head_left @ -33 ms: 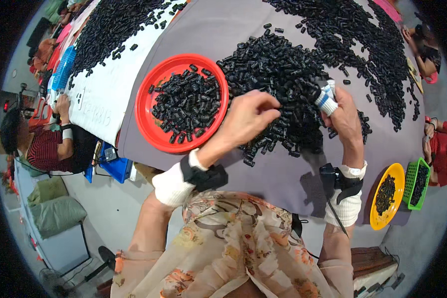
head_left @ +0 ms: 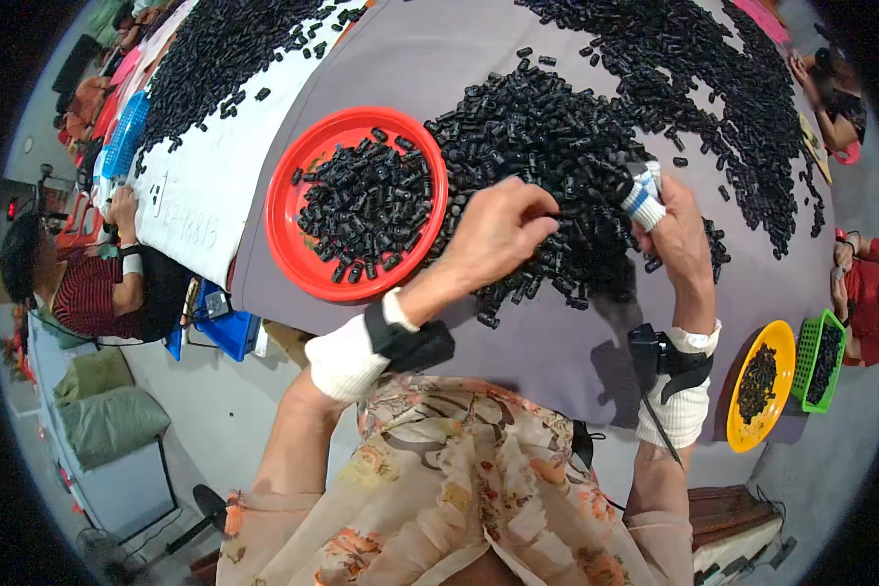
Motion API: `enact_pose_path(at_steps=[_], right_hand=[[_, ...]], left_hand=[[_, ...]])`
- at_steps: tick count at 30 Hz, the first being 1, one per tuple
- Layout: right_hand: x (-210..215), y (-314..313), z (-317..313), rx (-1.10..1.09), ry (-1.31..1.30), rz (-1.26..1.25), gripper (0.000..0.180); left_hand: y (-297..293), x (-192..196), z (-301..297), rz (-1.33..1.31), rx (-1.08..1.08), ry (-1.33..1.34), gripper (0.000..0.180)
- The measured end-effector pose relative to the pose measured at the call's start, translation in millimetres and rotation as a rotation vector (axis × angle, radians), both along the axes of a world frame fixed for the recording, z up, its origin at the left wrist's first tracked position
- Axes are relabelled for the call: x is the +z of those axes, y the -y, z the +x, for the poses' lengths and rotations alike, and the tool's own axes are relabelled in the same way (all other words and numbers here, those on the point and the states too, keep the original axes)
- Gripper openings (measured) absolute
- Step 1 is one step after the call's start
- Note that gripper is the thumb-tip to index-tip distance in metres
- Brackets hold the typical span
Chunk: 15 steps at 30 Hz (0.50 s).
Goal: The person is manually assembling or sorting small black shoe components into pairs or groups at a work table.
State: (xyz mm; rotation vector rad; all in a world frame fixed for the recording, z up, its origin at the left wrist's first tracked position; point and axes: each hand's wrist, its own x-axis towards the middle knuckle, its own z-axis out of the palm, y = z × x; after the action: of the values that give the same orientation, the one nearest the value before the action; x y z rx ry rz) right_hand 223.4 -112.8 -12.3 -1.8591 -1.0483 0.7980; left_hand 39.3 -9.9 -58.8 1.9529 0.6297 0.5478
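A large heap of small black cylindrical plastic pieces (head_left: 518, 127) lies on the grey table. Over the heap's near side is my left hand (head_left: 498, 232), its fingers curled in towards the thumb; whatever they hold is lost against the black pieces. My right hand (head_left: 678, 230) is bent at the heap's right side, a white finger wrap with blue stripes (head_left: 643, 200) on one finger. Its fingertips are closed among the dark pieces, and what is in them cannot be made out. Left of my left hand, a round red tray (head_left: 275, 210) holds many similar black pieces.
More black pieces (head_left: 742, 127) spread over the far right, and another pile (head_left: 215, 59) lies on a white sheet. A yellow plate (head_left: 784, 366) and a green basket (head_left: 836, 376) stand at right. A person in a striped shirt (head_left: 93, 293) sits at left.
My left hand has shifted slightly to the right over the heap. My right hand stays in nearly the same place.
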Motion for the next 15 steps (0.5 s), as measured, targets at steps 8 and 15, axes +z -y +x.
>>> enact_pose_path(at_steps=[8,15], right_hand=[[-11.6,18.0,9.0,0.002,-0.123,0.003,0.002],[-10.5,9.4,-6.6,0.081,-0.110,0.054,0.021]], left_hand=[[-2.7,-24.8,37.1,0.629,0.021,-0.156,0.016],[-14.0,11.2,10.0,0.056,0.041,-0.027,0.019]])
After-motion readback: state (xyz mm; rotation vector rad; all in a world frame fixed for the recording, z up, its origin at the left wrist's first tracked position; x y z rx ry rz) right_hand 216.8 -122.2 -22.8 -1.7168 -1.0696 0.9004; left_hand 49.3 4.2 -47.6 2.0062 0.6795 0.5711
